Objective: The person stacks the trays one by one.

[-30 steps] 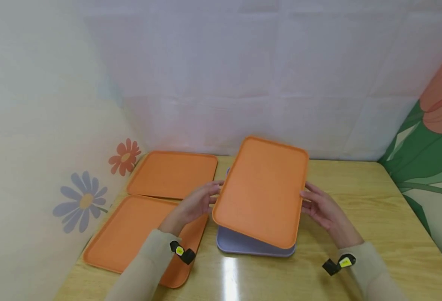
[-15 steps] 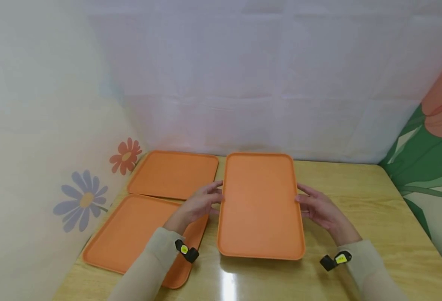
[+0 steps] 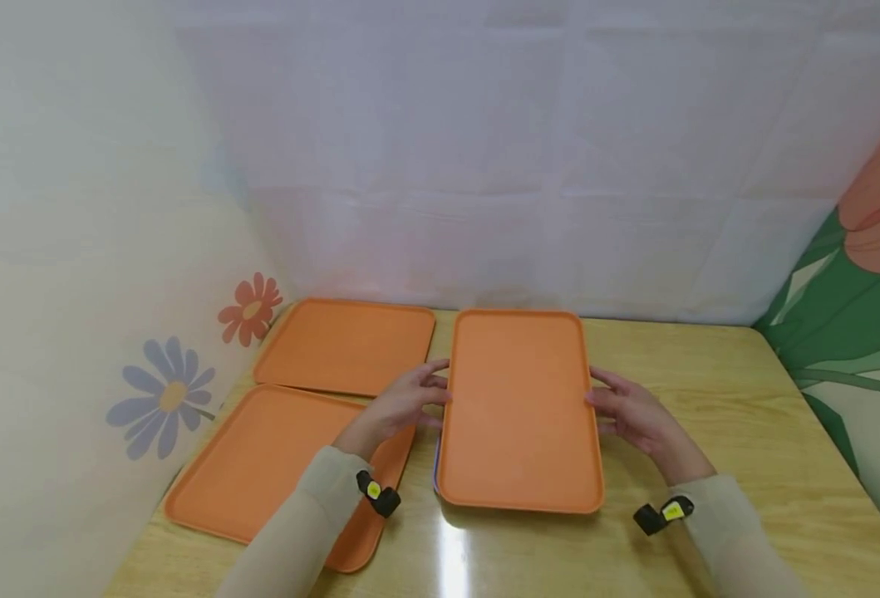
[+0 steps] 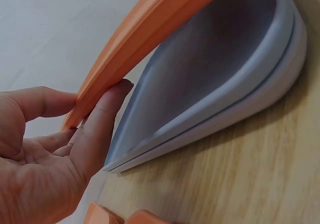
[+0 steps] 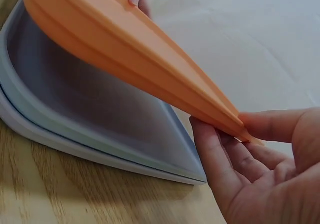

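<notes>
Both hands hold an orange tray level or nearly so in the head view. My left hand pinches its left edge between thumb and fingers, and my right hand pinches the right edge the same way. Beneath it lie two stacked trays in pale blue-grey and light purple, flat on the table. Both wrist views show a gap between the orange tray and this stack. From the head, only a thin purple strip of the stack shows at the left; the orange tray covers the rest.
Two more orange trays lie on the wooden table at the left: one at the back, one nearer, partly under my left forearm. A white cloth hangs behind, and flower-printed walls stand at both sides.
The orange tray was turned askew over the purple tray a second ago. It has swung straight and come down, covering nearly all of the stack. Both hands kept their hold.
</notes>
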A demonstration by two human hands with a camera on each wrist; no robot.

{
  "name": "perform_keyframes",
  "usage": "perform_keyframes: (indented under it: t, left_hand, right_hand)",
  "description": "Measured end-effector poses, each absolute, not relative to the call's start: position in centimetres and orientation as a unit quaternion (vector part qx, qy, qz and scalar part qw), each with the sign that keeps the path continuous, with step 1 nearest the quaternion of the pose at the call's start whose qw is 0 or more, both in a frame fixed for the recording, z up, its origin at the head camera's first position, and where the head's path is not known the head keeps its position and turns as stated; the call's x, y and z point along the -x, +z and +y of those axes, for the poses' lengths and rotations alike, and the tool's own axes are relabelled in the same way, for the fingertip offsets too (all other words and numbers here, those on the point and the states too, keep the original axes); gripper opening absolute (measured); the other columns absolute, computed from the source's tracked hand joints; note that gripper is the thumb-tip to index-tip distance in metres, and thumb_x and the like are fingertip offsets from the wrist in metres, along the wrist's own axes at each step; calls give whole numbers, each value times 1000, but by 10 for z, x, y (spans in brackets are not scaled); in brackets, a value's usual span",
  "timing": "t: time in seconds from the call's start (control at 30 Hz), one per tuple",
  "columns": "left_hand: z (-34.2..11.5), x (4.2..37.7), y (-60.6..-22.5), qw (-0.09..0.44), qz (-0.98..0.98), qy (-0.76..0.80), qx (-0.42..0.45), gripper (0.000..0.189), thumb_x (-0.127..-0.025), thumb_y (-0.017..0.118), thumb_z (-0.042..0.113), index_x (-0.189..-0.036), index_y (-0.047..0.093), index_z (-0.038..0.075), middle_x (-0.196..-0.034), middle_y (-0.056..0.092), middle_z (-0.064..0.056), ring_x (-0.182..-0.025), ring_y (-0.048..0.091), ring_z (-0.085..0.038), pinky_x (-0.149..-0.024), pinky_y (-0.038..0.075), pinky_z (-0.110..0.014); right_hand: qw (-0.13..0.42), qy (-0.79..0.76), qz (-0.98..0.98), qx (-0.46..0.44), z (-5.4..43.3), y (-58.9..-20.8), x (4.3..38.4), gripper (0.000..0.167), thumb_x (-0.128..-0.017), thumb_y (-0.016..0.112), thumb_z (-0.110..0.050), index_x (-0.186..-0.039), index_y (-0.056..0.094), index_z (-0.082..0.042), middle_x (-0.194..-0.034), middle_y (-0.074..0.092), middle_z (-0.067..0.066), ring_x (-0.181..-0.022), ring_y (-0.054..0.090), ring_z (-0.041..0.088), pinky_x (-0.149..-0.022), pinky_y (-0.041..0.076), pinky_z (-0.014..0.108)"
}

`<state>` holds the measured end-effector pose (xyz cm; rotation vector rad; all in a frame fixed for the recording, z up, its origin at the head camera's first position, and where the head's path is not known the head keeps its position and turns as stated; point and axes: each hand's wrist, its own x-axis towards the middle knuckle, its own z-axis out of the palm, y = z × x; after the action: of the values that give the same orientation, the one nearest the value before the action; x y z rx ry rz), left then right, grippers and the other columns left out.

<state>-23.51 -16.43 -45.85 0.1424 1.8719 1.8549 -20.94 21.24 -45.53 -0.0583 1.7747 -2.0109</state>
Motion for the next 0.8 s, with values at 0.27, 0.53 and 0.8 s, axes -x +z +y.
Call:
perform_keyframes:
  t: [0.27, 0.53, 0.8]
  left_hand:
    - [-160, 243, -462, 244, 696, 675, -28, 71, -97, 57, -1, -160, 24, 7, -144, 42, -28, -117, 53, -32, -74, 60, -44]
    - [-161, 249, -467, 239, 703, 670, -17, 68, -97, 56, -3, -159, 27, 6, -141, 44, -27, -113, 54, -30, -70, 60, -42]
    - [-161, 251, -468, 233, 707, 668, -12, 68, -96, 55, -4, -158, 28, 5, -137, 49, -25, -105, 56, -26, -65, 60, -38]
  right_hand:
    - [213, -718, 663, 0, 210, -462, 217, 71, -103, 56, -10, -161, 16, 0, -113, 68, -1, -99, 67, 11, -82, 60, 38]
    - [205, -714, 669, -12, 204, -470, 224, 69, -102, 56, -8, -160, 19, 1, -116, 67, 2, -95, 67, 9, -79, 61, 37]
    - [198, -687, 698, -28, 197, -470, 226, 68, -101, 58, -10, -159, 24, -1, -136, 57, 20, -98, 65, 9, -80, 60, 36]
